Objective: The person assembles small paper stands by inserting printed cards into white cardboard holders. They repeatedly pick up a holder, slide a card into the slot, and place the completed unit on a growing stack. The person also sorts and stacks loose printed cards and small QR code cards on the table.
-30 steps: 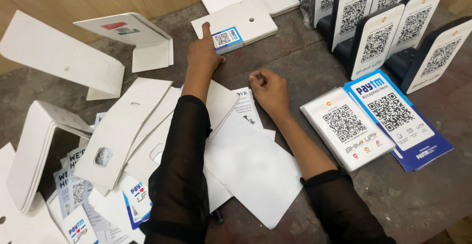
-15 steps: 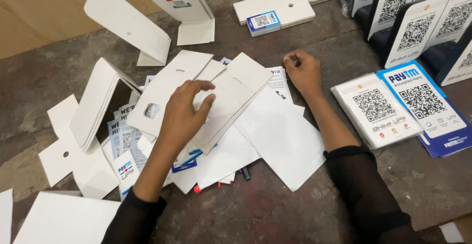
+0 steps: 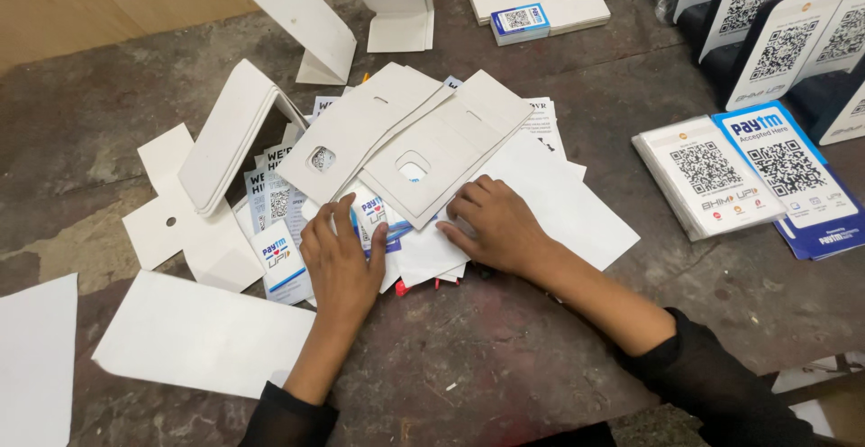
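We press both hands flat, left hand [image 3: 341,262] and right hand [image 3: 494,224], fingers spread and gripping nothing, on the loose printed slips [image 3: 378,222] mid-surface under die-cut white cards [image 3: 423,154]; pile unsorted.

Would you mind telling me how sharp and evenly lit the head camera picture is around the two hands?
Head view: the left hand and right hand are sharp, with no motion blur; soft, even light, only faint shadows under the white card pieces; mild glare on the glossy code cards; slight wide-angle bending towards the edges.
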